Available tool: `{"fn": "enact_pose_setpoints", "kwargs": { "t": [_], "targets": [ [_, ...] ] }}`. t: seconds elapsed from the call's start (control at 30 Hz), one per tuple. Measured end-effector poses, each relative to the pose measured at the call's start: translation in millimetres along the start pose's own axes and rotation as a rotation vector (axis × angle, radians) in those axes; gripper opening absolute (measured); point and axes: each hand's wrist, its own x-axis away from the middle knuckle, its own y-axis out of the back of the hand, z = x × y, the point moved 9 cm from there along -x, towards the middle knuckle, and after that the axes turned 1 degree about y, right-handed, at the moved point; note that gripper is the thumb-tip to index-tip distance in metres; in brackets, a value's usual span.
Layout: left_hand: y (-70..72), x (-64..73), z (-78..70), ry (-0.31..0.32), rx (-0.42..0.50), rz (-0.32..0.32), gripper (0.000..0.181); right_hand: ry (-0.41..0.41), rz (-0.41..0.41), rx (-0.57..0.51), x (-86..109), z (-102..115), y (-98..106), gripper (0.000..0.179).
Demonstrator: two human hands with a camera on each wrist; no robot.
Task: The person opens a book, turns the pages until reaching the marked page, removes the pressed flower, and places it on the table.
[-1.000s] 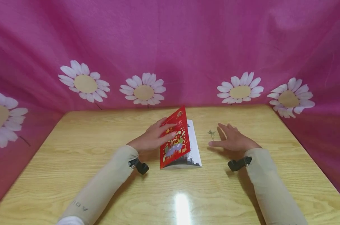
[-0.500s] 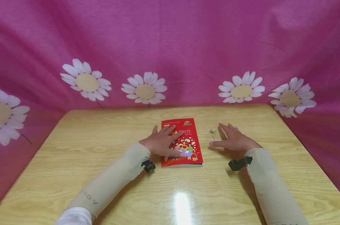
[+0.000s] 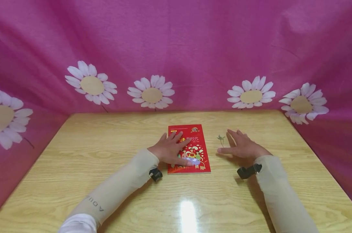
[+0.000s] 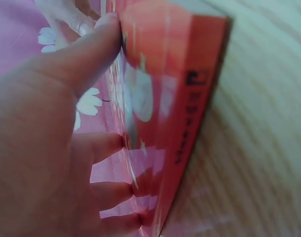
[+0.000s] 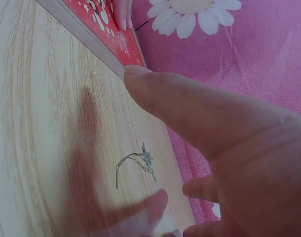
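A red book (image 3: 194, 153) with a printed cover lies closed on the wooden table. My left hand (image 3: 171, 151) presses on its cover with fingers spread; in the left wrist view the thumb and fingertips touch the cover beside the book's spine (image 4: 192, 113). To the right of the book lies a small green sprig (image 3: 221, 139) with a thin bent stem, seen up close as a dried-looking sprig (image 5: 140, 160) in the right wrist view. My right hand (image 3: 246, 147) hovers beside the sprig, thumb and fingers apart, its shadow falling on the wood, nothing held.
The wooden table (image 3: 106, 139) reaches back to a pink curtain (image 3: 193, 48) printed with large white daisies. A black wrist camera (image 3: 247, 171) sits on the right sleeve, another camera (image 3: 155, 174) on the left. A bright glare spot lies on the front of the tabletop.
The book's raised cover has come down and closed over the white page. My left hand has moved right, from holding the lifted cover to lying flat on it. The right hand has stayed put.
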Motion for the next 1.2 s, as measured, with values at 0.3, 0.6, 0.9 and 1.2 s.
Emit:
{"fn": "enact_pose_setpoints", "kwargs": {
  "t": [0.3,0.6,0.9,1.2],
  "targets": [
    [-1.7,-2.7,-3.0,0.015,-0.015,0.022,0.1,0.003,-0.015,0.018,-1.7,-3.8,3.2,0.118],
    [-3.5,1.6,-5.7,0.04,-0.079,0.018,0.098,0.013,-0.001,0.033,-1.4,-0.5,1.3,0.118],
    [-12.6,-4.0,-1.3,0.053,-0.15,0.046,0.102,-0.005,0.004,0.052,-2.7,1.6,4.5,0.119],
    [-16.3,-4.4,3.3,-0.006,0.011,0.027,0.092,0.005,0.005,0.048,0.8,-1.1,4.2,0.118]
  ]
}}
